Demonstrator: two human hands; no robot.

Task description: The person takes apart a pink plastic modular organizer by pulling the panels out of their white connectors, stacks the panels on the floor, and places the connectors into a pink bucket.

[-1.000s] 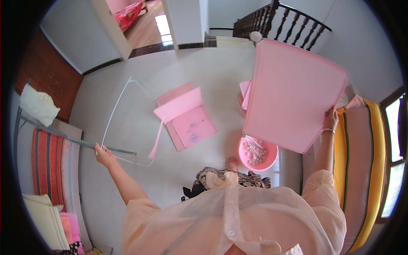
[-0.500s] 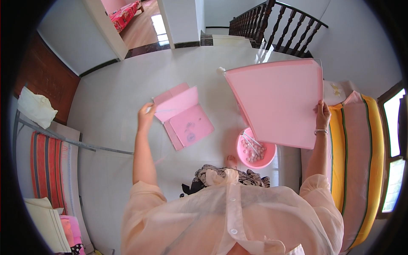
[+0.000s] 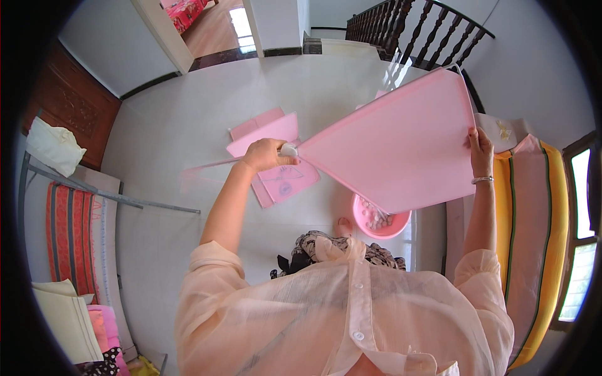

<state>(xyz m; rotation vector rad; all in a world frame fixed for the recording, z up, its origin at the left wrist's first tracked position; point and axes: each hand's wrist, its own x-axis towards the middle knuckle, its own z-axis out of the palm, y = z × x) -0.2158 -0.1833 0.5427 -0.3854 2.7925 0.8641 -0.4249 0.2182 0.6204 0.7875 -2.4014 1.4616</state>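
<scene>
A large pink panel [image 3: 395,138] with thin edge rods is held up at a slant before me. My right hand [image 3: 481,150] grips its right edge, fingers wrapped over the rim. At the panel's left corner, my left hand [image 3: 266,155] is closed on a small white connector [image 3: 288,150]. A thin pink strip [image 3: 210,166] extends left from behind that hand; what it belongs to is unclear. Behind and below the hand, a folded pink panel piece [image 3: 266,133] and a flat pink panel with a drawing [image 3: 288,183] lie on the floor, partly hidden.
A pink basin [image 3: 382,225] of small pale pieces stands near my foot, partly covered by the panel. To the right is a yellow-and-pink striped cushion [image 3: 533,250]. A metal bar [image 3: 113,197] juts in from the left. Dark stair railings [image 3: 433,31] stand at the back.
My left hand has moved right, from beside the folded piece to the panel's corner, and now holds the white connector. The large panel has tilted, its left corner coming lower and nearer.
</scene>
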